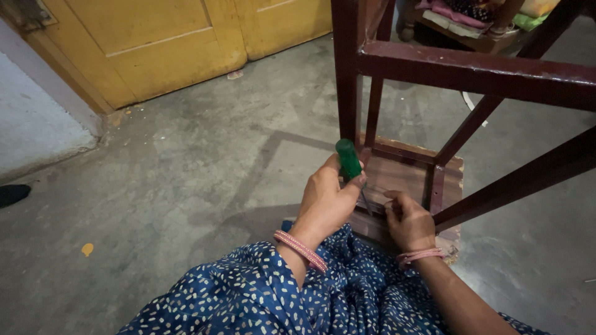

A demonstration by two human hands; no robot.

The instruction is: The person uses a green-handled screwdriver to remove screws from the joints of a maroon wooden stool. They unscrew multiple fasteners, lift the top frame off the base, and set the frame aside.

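Observation:
A dark red-brown wooden stool (459, 71) lies overturned on the floor, its legs and rails pointing toward me and its seat underside (400, 174) facing up. My left hand (326, 201) grips a screwdriver with a green handle (349, 159), the shaft angled down toward the seat's near edge. My right hand (406, 220) rests with its fingers pinched close to the screwdriver's tip, at the seat frame. What the fingers pinch is too small to tell. Pink bangles sit on both wrists.
Grey concrete floor (186, 186) spreads to the left. Yellow wooden doors (174, 43) stand at the back, beside a pale wall (31, 124). A low wooden piece with folded cloth (472, 18) sits at the top right. My lap is covered in blue dotted fabric (279, 298).

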